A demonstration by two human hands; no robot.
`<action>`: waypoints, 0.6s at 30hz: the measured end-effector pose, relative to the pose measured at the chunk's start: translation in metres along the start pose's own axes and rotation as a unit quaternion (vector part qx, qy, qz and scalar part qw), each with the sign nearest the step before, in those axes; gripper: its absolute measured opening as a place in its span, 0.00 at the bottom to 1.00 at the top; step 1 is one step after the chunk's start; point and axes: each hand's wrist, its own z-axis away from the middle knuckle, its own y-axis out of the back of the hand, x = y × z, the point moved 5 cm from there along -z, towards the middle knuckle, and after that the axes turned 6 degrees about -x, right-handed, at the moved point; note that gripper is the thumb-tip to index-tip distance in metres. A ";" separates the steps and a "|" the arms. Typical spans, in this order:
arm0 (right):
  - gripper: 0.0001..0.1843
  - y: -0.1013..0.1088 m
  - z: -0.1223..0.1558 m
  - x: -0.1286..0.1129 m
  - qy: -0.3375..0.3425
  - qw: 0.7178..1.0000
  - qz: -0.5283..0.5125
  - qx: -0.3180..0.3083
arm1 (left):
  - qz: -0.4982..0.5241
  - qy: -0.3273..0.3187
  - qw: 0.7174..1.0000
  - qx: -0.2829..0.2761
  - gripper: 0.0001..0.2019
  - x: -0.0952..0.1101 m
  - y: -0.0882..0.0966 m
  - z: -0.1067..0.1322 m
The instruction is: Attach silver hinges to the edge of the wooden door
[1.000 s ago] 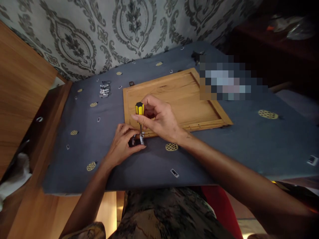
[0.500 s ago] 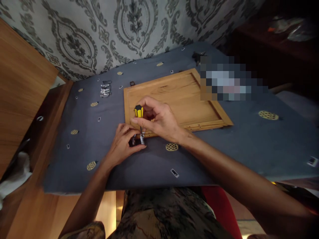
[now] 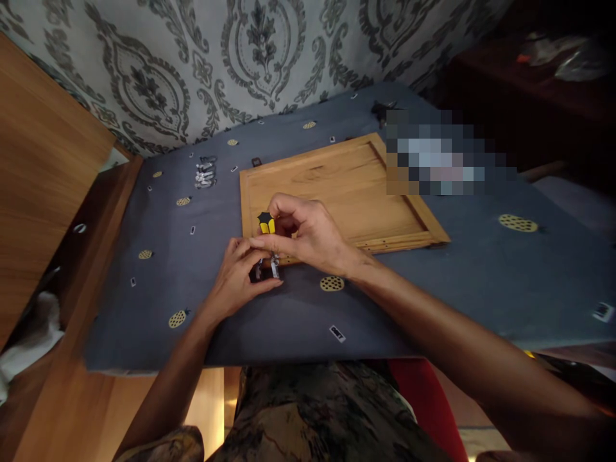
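A wooden cabinet door (image 3: 332, 186) with a raised frame lies flat on the cloth. My right hand (image 3: 308, 234) is closed around the yellow-and-black handle of a screwdriver (image 3: 266, 222). The screwdriver stands nearly upright, its shaft mostly hidden by my fingers. Below it, a shiny metal hinge (image 3: 275, 266) sits at the door's near left edge. My left hand (image 3: 238, 273) grips this hinge, thumb at its near end and fingers over the door's corner. The screwdriver's tip and any screw are hidden.
Several loose metal hinges (image 3: 205, 174) lie at the back left of the blue cloth (image 3: 289, 321). A small dark metal piece (image 3: 256, 162) is behind the door. Beyond its right end are a dark object (image 3: 385, 112) and a blurred-out patch. A wooden cabinet (image 3: 48, 173) stands left.
The screwdriver handle has turned and come slightly lower, and my right fingers have shifted with it. My left hand, the hinge and the door stay nearly in place.
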 end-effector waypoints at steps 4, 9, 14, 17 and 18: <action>0.14 0.000 0.000 -0.004 -0.005 0.999 -0.006 -0.047 | 0.000 -0.004 1.000 0.003 0.19 0.001 0.001 -0.001; 0.17 0.001 -0.001 -0.007 0.025 0.999 0.010 -0.032 | 0.001 0.010 1.000 -0.002 0.18 0.000 0.001 0.000; 0.21 0.005 0.002 -0.013 0.055 0.991 0.098 0.073 | 0.007 0.018 1.000 -0.015 0.19 -0.001 0.001 0.000; 0.21 0.009 0.005 -0.017 0.059 0.983 0.130 0.112 | 0.005 0.021 0.999 -0.025 0.19 0.000 0.002 -0.001; 0.20 0.010 0.005 -0.017 0.055 0.983 0.130 0.117 | 0.005 0.020 0.999 -0.027 0.20 0.000 0.002 -0.001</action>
